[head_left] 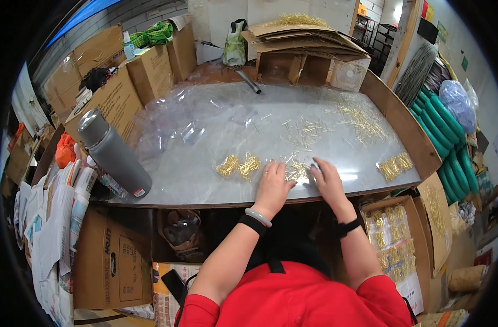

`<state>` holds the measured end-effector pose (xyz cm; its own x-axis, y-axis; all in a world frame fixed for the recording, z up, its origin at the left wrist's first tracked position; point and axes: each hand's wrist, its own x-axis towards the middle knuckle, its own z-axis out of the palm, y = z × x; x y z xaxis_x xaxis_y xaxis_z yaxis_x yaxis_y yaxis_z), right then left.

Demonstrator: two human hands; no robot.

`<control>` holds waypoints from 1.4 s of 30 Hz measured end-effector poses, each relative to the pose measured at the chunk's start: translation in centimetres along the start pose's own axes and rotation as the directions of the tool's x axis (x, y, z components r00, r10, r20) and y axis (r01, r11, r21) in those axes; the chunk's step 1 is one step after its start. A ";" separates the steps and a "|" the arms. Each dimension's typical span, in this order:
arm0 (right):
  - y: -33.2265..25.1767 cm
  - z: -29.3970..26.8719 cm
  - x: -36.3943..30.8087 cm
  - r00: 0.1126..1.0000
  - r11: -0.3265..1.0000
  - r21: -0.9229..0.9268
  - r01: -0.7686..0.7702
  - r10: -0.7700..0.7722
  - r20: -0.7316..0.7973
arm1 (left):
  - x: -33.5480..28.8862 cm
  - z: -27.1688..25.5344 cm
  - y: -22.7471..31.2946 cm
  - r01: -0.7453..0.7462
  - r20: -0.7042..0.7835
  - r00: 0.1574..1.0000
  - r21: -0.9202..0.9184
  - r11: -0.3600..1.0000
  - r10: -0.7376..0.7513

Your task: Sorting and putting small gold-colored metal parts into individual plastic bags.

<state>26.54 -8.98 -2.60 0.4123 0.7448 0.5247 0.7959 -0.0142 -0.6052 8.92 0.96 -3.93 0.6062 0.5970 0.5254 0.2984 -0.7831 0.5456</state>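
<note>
A loose heap of thin gold metal pins (pixel 297 171) lies on the grey tabletop between my two hands. My left hand (pixel 275 186) rests palm down at the left side of the heap, its fingers stretched forward. On the other side, my right hand (pixel 328 182) has its fingers spread and slightly bent, the tips at the heap's edge. Neither hand visibly grips anything. To the left of my left hand sit two gathered clumps of gold pins (pixel 239 165). Another gold clump (pixel 395 165) lies near the table's right edge.
Loose pins (pixel 361 121) scatter toward the far right. Clear plastic film (pixel 178 122) covers the left side near a grey flask (pixel 115 155). Flattened cardboard (pixel 309 41) and a metal tube (pixel 248 80) lie at the back. An open box of packed pieces (pixel 393 240) stands below right.
</note>
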 end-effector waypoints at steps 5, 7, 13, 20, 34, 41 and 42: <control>-1.0 0.5 -0.2 0.963 0.973 -0.083 0.213 -0.195 0.186 | 0.0 0.2 0.5 0.025 -0.021 0.999 -0.004 1.000 -0.025; -1.1 0.6 0.3 0.962 0.986 -0.015 0.165 -0.158 0.225 | 0.2 0.1 0.4 0.004 -0.051 0.999 -0.022 1.000 -0.005; -0.9 0.1 -0.1 0.998 0.986 -0.165 -0.021 0.030 0.051 | -0.1 -0.5 -0.1 -0.044 0.001 0.999 -0.125 0.991 0.045; -3.1 0.3 0.1 0.928 0.956 -0.188 0.223 -0.150 0.340 | 0.3 -2.6 -0.3 0.098 0.185 0.983 -0.471 0.877 -0.010; -0.4 -1.1 1.8 0.891 0.943 0.010 0.332 -0.317 0.326 | 0.2 -2.9 -0.1 0.029 0.181 0.983 -0.306 0.952 0.029; 0.5 -0.1 0.9 0.939 0.986 -0.025 0.162 -0.147 0.311 | 0.0 -2.3 -0.2 0.027 0.178 0.984 -0.263 0.964 0.021; 0.2 -0.1 1.0 0.952 0.975 -0.069 0.213 -0.191 0.240 | 0.0 -2.3 -0.4 0.016 0.174 0.984 -0.237 0.971 0.026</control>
<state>27.21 -8.33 -2.13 0.1343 0.8718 0.4710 0.8939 0.0986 -0.4373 7.13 1.71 -2.64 0.7328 0.5369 0.4181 0.1250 -0.7102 0.6928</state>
